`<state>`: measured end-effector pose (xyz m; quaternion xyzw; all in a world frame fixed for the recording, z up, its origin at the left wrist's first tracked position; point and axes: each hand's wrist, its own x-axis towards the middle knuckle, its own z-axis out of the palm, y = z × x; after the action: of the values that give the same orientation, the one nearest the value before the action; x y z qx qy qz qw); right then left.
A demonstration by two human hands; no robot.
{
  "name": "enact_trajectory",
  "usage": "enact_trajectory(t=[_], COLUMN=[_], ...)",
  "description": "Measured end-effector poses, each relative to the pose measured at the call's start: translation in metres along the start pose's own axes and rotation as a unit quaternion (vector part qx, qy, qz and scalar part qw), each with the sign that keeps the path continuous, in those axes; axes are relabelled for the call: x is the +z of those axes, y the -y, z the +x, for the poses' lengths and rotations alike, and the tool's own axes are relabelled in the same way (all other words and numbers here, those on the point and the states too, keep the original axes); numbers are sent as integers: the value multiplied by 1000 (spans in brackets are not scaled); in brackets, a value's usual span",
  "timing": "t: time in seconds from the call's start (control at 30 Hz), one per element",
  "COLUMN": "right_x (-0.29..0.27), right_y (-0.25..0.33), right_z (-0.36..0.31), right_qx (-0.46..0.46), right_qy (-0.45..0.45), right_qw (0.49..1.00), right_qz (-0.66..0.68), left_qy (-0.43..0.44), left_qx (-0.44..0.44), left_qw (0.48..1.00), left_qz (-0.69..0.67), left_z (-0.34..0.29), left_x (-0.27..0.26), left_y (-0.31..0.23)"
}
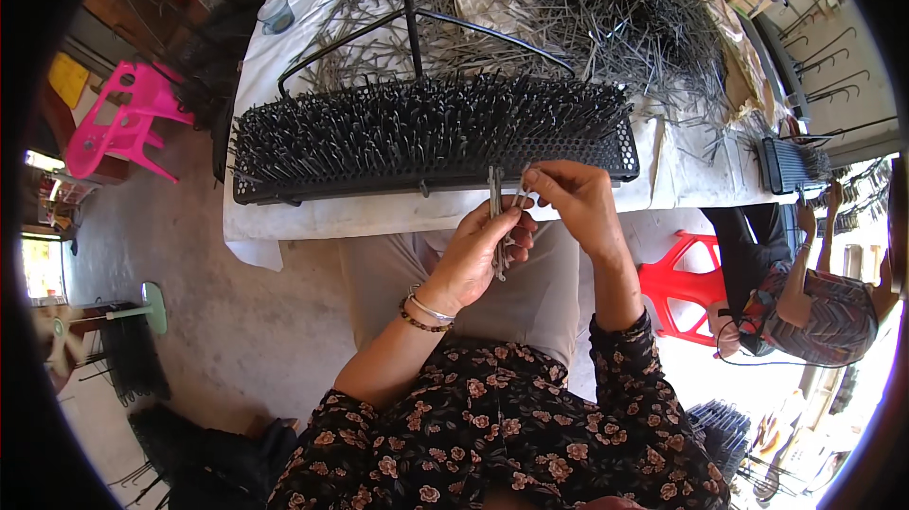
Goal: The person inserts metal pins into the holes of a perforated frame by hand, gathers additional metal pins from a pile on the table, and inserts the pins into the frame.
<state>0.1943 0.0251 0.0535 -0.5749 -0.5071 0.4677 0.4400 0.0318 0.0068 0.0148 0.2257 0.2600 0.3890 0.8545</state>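
Note:
My left hand (485,250) is closed around a small bunch of thin grey metal rods (495,197) whose ends stick out above and below the fingers. With thumb and forefinger, my right hand (575,196) pinches the top of one grey rod beside that bunch. Just beyond both hands lies a long black perforated rack (379,185) at the table's near edge. Upright dark rods (407,126) stand densely in its holes, while bare holes show along its right end. The exact shape of the rod tips in my fingers is too small to tell.
Behind the rack rises a black metal frame (413,27). Loose rods (606,8) are heaped on the white-covered table (663,164). A glass (276,15) stands at the far left. A red stool (684,287) and another person (814,311) are at right, a pink chair (128,122) at left.

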Motion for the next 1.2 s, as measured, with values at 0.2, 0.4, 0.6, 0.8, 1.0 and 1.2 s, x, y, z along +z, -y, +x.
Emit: enact_trajectory(t=[0.2,0.4,0.6,0.8,1.0,1.2], right_x=[-22,-16,-4,-1,4,0], right_y=[9,0,-7,-13,-16,-7], right_z=[10,43,53,56,53,51], right_qx=[-6,-227,-260,-304,-328,-409], right_qy=[-122,-267,-284,-310,-288,-262], right_qw=[991,936,919,893,880,784], right_qz=[59,-32,-80,-117,-188,-387], left_qy=[-27,1,-33,-36,-24,7], left_qx=[-42,-67,-59,-105,-136,-111], left_qw=[999,998,997,994,990,993], left_qz=[12,-21,36,25,-27,-29], left_z=[6,26,26,17,12,12], left_x=[5,8,-7,-4,-6,-15], left_y=[3,-2,7,7,5,14])
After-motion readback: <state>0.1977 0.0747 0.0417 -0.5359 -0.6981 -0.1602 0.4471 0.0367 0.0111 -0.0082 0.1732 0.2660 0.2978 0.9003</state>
